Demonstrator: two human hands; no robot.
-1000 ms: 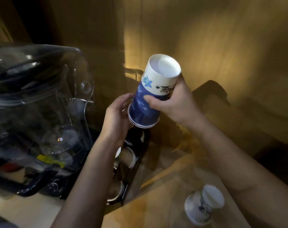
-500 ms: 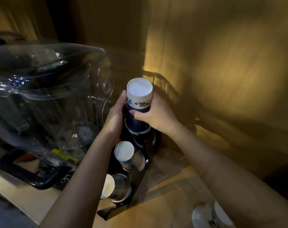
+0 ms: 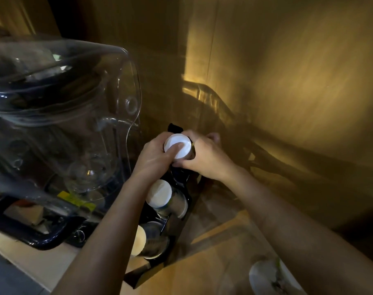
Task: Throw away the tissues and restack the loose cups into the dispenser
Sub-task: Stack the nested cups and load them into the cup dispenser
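Where the thumb of the left hand presses flat on its round white base, an upturned paper cup sits sunk in the far slot of the black cup dispenser, only its smooth pale bottom and a sliver of dark side showing. Both hands close around it: the left hand's fingers curl round the near-left side, and the right hand wraps the right side, fingers bent behind the cup and thumb low against its wall. Just below the left wrist, a second inverted cup with a matte white base stands tilted in the middle slot beside a shiny metallic ring, and a third cup lies partly hidden under the left forearm in the near slot. Left of the hands, a large clear plastic cover with a curved glossy edge stands close to the dispenser, leaving little room on that side. Right of the fingers, the wooden counter lies open up to the lit wood-grain wall. Near the right elbow, a loose white cup rests on the counter, blurred at the frame's lower edge.
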